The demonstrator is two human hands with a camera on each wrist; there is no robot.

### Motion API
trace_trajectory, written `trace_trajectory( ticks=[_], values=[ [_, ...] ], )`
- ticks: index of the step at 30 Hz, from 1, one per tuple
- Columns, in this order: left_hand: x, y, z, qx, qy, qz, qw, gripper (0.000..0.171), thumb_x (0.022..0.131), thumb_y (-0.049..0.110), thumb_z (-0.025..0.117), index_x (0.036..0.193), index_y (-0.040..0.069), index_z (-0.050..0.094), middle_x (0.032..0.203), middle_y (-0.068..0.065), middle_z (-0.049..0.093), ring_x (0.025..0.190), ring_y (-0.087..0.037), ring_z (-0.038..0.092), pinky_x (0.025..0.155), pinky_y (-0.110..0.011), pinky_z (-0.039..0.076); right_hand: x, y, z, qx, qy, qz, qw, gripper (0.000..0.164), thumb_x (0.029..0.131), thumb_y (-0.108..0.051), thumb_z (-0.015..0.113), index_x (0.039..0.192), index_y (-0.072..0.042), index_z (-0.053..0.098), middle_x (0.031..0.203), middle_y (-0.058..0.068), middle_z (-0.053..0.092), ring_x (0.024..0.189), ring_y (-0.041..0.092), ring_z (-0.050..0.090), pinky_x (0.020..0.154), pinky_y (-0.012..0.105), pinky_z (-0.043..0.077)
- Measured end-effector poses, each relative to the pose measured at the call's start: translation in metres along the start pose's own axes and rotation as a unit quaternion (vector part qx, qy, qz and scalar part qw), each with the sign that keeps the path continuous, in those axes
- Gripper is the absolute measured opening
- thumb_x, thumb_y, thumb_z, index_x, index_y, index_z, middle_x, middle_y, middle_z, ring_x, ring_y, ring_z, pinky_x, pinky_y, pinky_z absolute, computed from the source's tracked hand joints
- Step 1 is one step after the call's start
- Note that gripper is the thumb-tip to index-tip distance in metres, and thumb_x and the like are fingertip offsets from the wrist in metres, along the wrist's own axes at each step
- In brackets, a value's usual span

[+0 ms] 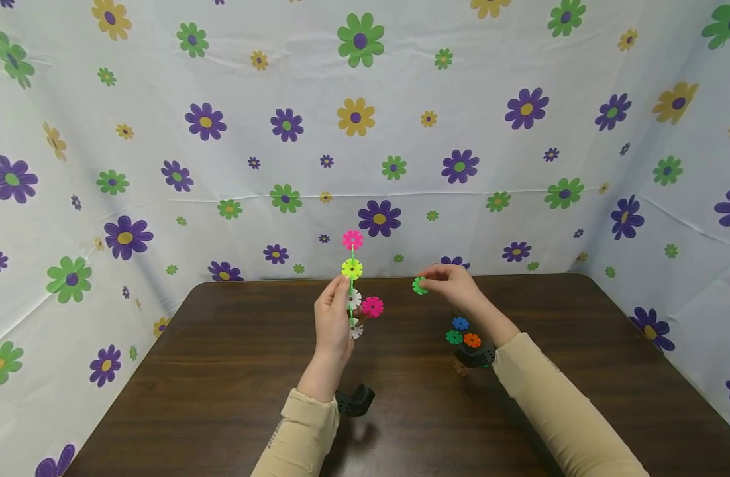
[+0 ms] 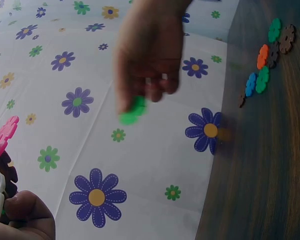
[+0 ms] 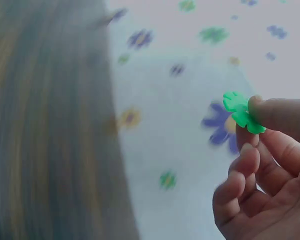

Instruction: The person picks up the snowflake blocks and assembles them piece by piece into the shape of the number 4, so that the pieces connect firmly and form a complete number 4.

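Note:
My left hand (image 1: 333,321) holds up a chain of notched plastic discs between thumb and fingers, above the table. A pink disc (image 1: 353,240) tops it, with a yellow disc (image 1: 352,269) below. White discs (image 1: 356,299) and a second pink disc (image 1: 373,307) sit lower, partly behind the fingers. In the left wrist view a brown disc (image 2: 10,175) shows beside the thumb. My right hand (image 1: 454,286) pinches a single bright green disc (image 3: 241,111) by its edge. A gap separates that disc from the chain.
Loose discs lie on the dark wooden table (image 1: 240,344) below my right wrist: a blue disc (image 1: 460,323), a green disc (image 1: 454,337), an orange disc (image 1: 472,340) and several others, some hidden by the black wrist strap (image 1: 475,356). A flowered white cloth (image 1: 317,79) hangs behind the table.

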State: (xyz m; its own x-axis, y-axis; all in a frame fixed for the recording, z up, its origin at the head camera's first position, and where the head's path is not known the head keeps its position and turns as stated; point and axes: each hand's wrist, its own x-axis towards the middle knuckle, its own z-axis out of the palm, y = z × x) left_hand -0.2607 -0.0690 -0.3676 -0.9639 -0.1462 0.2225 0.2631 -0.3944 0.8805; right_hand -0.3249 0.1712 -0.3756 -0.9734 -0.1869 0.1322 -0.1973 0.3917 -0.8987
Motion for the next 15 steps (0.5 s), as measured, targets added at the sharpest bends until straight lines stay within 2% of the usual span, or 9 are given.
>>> trace_trajectory(
  ticks=[4, 7, 10, 15],
  values=[
    [0.001, -0.001, -0.001, 0.006, 0.002, 0.005, 1.0, 0.034, 0.102, 0.021, 0.051, 0.116, -0.007, 0.062, 0.09, -0.004, 0.053, 0.062, -0.006, 0.049, 0.051, -0.018, 0.046, -0.01, -0.021, 0.009, 0.071, -0.004, -0.012, 0.997, 0.025, 0.092, -0.017, 0.068, 0.11, 0.001, 0.068, 0.087, 0.005, 0.066, 0.069, 0.023, 0.053, 0.063, 0.031, 0.05],
    [0.002, -0.002, -0.002, 0.003, -0.002, 0.008, 1.0, 0.033, 0.102, 0.022, 0.051, 0.114, -0.006, 0.063, 0.086, -0.003, 0.052, 0.06, -0.006, 0.048, 0.05, -0.018, 0.045, -0.016, -0.032, 0.017, 0.133, -0.003, -0.013, 0.991, 0.025, 0.092, -0.014, 0.067, 0.11, 0.002, 0.067, 0.088, 0.005, 0.067, 0.069, 0.02, 0.058, 0.066, 0.032, 0.054],
    [0.002, -0.003, -0.002, 0.003, -0.005, 0.01, 0.9999, 0.034, 0.102, 0.023, 0.051, 0.113, -0.007, 0.062, 0.083, -0.003, 0.051, 0.059, -0.007, 0.048, 0.05, -0.018, 0.044, -0.019, -0.037, 0.025, 0.18, -0.006, -0.027, 0.983, 0.023, 0.092, -0.011, 0.067, 0.109, 0.004, 0.066, 0.089, 0.005, 0.068, 0.076, 0.023, 0.064, 0.069, 0.033, 0.056],
    [0.003, -0.004, -0.002, 0.012, 0.005, 0.019, 0.9997, 0.031, 0.101, 0.02, 0.052, 0.112, -0.007, 0.064, 0.094, -0.002, 0.055, 0.079, -0.008, 0.049, 0.064, -0.018, 0.046, -0.023, -0.044, 0.034, 0.244, -0.019, -0.052, 0.968, 0.014, 0.092, -0.009, 0.066, 0.103, -0.001, 0.068, 0.091, 0.007, 0.068, 0.08, 0.023, 0.067, 0.074, 0.034, 0.056]
  ],
)
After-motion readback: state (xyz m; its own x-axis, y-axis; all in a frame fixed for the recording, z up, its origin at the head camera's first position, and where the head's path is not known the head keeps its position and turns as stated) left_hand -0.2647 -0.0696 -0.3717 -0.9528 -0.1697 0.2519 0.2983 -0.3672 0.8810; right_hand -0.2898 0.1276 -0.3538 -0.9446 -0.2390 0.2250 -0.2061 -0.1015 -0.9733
